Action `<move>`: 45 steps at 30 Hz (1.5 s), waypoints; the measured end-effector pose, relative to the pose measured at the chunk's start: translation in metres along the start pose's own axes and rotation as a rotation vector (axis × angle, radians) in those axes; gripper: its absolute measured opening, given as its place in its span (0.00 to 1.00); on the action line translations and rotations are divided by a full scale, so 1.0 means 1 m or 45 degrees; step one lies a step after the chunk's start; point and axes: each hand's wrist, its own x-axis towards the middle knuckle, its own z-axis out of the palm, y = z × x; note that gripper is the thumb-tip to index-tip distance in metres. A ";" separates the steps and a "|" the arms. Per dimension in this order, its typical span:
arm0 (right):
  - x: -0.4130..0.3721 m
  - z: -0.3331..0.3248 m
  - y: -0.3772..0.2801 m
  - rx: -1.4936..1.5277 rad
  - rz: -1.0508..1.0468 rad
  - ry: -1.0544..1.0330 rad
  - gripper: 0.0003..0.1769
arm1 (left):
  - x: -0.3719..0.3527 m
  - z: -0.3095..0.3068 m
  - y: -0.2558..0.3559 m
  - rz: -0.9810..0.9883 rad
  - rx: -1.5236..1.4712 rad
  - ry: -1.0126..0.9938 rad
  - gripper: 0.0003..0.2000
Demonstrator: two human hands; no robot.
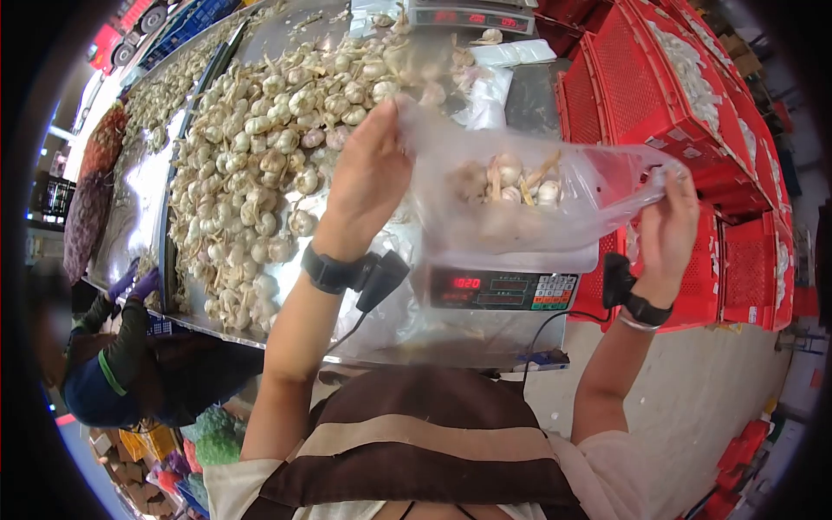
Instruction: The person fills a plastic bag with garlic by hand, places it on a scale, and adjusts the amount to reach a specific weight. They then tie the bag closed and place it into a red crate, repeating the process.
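A clear plastic bag (pixel 598 173) with several garlic bulbs (pixel 548 192) inside is stretched between my hands above the digital scale (pixel 503 289). My left hand (pixel 371 173) is closed on the bag's left edge, right beside the garlic heap (pixel 269 165). At the opposite end, my right hand (pixel 672 227) pinches the gathered plastic near the red crates. The scale's red display reads 1020, and the bag hides most of its weighing plate.
Stacked red crates (pixel 637 82) stand along the right side, some holding white bags. A second scale (pixel 472 19) sits at the table's far side near folded plastic bags (pixel 513 54). To the left, a person in purple gloves (pixel 143 284) works beside the metal table.
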 end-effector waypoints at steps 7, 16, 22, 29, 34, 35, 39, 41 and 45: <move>-0.005 0.062 -0.036 -0.998 -0.508 -0.539 0.08 | 0.003 0.059 -0.004 0.340 0.864 -0.735 0.17; 0.001 0.072 0.009 -0.941 0.181 -0.677 0.06 | -0.002 0.051 -0.034 -0.442 0.616 -0.083 0.11; -0.014 0.076 0.011 -0.848 -0.306 -0.944 0.06 | 0.012 0.040 -0.021 -0.397 0.534 -0.352 0.05; 0.006 0.072 0.054 -0.304 0.299 -0.699 0.14 | 0.017 0.046 -0.024 1.035 1.795 -0.542 0.14; 0.031 0.012 0.104 0.135 0.529 -0.257 0.09 | 0.003 -0.016 -0.034 0.785 2.085 -0.698 0.16; 0.045 -0.028 0.122 0.434 0.796 -0.108 0.09 | -0.008 -0.034 -0.041 0.601 2.124 -0.673 0.16; 0.041 -0.047 0.126 0.134 0.600 -0.074 0.10 | -0.021 -0.059 -0.046 0.275 1.886 -0.780 0.09; 0.035 -0.005 0.087 -0.077 0.448 -0.243 0.10 | -0.008 -0.033 -0.040 -0.097 0.933 -0.570 0.08; 0.024 0.068 0.049 -0.476 -0.077 -0.892 0.10 | 0.012 0.018 -0.053 -0.244 0.727 -0.370 0.10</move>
